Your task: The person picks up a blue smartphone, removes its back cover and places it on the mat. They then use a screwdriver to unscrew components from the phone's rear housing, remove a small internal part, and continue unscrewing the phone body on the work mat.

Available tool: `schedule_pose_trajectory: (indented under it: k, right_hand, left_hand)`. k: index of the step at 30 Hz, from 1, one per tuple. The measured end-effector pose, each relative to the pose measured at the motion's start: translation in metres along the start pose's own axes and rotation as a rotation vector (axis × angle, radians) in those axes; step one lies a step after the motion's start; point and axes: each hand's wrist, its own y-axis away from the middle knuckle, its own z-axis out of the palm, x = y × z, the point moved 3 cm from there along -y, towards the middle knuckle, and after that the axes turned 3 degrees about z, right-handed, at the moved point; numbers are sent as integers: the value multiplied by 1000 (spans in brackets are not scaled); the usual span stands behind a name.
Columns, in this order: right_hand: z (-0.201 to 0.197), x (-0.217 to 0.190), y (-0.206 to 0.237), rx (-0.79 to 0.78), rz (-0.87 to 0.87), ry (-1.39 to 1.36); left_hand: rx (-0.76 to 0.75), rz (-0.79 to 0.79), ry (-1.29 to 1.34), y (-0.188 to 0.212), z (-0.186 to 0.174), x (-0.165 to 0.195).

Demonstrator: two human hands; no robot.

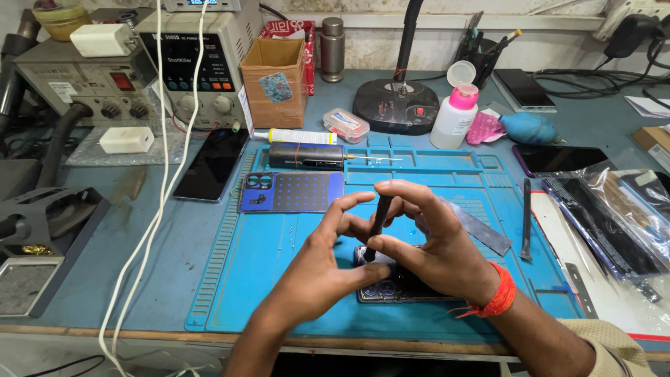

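Observation:
A dark phone (401, 287) with its back off lies on the blue work mat (265, 265), mostly hidden under my hands. My right hand (436, 241) holds a thin black screwdriver (377, 225) upright, its tip down on the phone's upper left corner near the camera lenses. My left hand (328, 262) rests on the mat and phone with its fingers curved up toward the screwdriver's shaft, thumb pressed near the tip. A red thread band circles my right wrist.
A blue phone back cover (289, 192) and an electric screwdriver (307, 155) lie higher on the mat. Another phone (211, 164) lies left, a black pry tool (526, 220) right, bagged parts (614, 216) far right. Power supplies, a cardboard box and a pink-capped bottle (453, 115) stand behind.

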Motion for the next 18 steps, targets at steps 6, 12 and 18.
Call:
schedule_pose_trajectory:
  k: [6,12,18]
  right_hand:
    - [1,-3,5,-92,54,-137]
    - [1,-4,-1,58,-55,95]
    - [-1,-5,4,-37,-16,-10]
  left_hand:
    - [-20,-91,230,3,-6,-2]
    - [0,-29,-59,-1,2,2]
    - [-26,-129,177,7,-12,-1]
